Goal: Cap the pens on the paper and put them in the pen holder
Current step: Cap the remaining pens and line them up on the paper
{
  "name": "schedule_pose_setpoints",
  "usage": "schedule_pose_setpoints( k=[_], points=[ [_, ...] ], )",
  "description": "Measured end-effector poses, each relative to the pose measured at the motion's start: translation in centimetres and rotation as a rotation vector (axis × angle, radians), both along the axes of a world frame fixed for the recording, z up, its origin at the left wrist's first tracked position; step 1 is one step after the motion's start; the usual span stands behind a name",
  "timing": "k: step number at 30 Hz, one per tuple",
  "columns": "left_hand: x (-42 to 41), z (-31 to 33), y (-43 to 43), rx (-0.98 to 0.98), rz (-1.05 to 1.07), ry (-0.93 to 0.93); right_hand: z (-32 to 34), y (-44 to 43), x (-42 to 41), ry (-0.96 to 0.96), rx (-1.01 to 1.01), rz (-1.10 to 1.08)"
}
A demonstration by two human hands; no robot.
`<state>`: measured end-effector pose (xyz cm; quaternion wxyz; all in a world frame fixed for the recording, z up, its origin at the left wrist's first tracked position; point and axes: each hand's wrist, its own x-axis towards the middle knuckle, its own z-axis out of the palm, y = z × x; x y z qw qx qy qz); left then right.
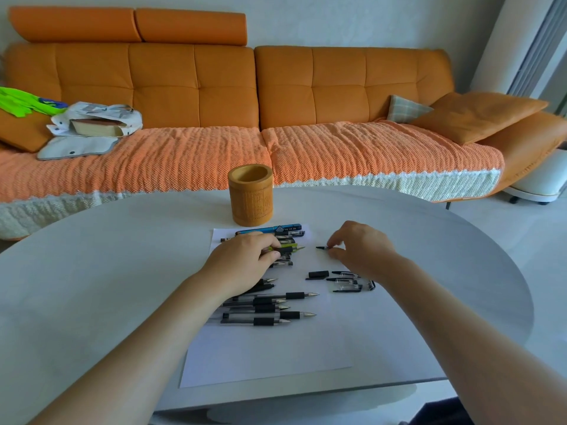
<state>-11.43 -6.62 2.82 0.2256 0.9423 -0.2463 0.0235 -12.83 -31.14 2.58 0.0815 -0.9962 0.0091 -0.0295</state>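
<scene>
A white sheet of paper (pixel 270 348) lies on the table with several uncapped pens (pixel 270 308) in a row on its left side. My left hand (pixel 242 265) grips a green pen with a black grip (pixel 290 249), its tip pointing right. My right hand (pixel 359 246) pinches a small dark pen cap (pixel 322 248) just right of that tip, a short gap between them. Several loose caps (pixel 340 282), black and clear, lie on the paper below my right hand. The bamboo pen holder (pixel 251 199) stands upright behind the paper.
A blue marker (pixel 270 230) and more pens lie at the paper's far edge, partly hidden by my left hand. The round grey table (pixel 107 256) ends close behind the holder. An orange sofa (pixel 276 96) with a bag and cushions stands beyond.
</scene>
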Motion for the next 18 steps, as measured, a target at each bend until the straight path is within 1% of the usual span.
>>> schedule_pose_setpoints(
  k=[3,5,7,9,14,16,18],
  points=[
    [0.0,0.1,0.2,0.004,0.021,0.003,-0.1,0.5,-0.1,0.0,0.004,0.023],
    [0.1,0.2,0.5,0.0,0.036,0.002,-0.1,1.0,-0.2,-0.017,0.043,0.034],
    [0.2,0.2,0.8,-0.021,0.045,0.001,0.1,1.6,-0.3,-0.053,0.148,0.046],
    [0.4,0.3,1.1,-0.045,0.049,-0.001,0.3,2.3,-0.5,-0.072,0.3,0.066],
    [0.4,0.6,2.0,-0.056,0.052,-0.006,0.3,3.7,-0.5,-0.041,0.595,0.081],
    [0.2,0.6,2.4,-0.052,0.052,0.004,0.3,4.1,-0.6,-0.014,0.664,0.06],
    [0.1,0.7,2.8,-0.046,0.047,0.009,0.4,4.4,-0.6,-0.013,0.662,0.076]
  ],
)
